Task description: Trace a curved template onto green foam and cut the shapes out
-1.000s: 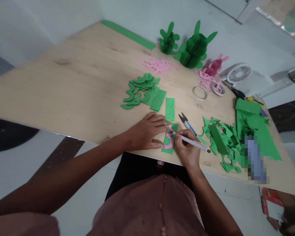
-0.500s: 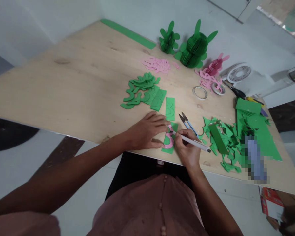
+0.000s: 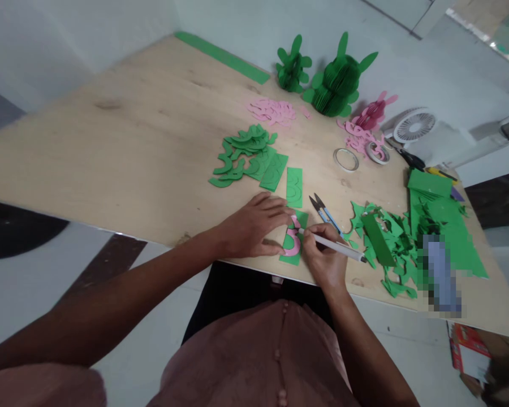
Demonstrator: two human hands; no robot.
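Note:
Near the table's front edge, a pink curved paper cutout [image 3: 294, 244] shaped like a 3 lies on a green paper strip [image 3: 304, 219]. My left hand [image 3: 257, 226] is flat with its fingers spread, fingertips and thumb resting on the cutout and strip. My right hand [image 3: 324, 257] grips a white pen [image 3: 337, 246] with a dark end, its tip at the right edge of the cutout. Just beyond lies another green strip [image 3: 294, 187] with a drawn curved outline. Blue-handled thread snips [image 3: 326, 213] lie beside my right hand.
Green cutouts [image 3: 241, 150] and pink cutouts [image 3: 274, 111] are heaped farther back. Green scraps [image 3: 390, 243] lie to the right, near green sheets [image 3: 449, 226]. Tape rolls [image 3: 346, 160], a small fan [image 3: 414, 125] and green honeycomb paper figures [image 3: 337, 85] stand toward the wall.
Almost nothing differs. The view has shifted very slightly, and the pen tip stays by the pink cutout's right edge while my left hand holds its place.

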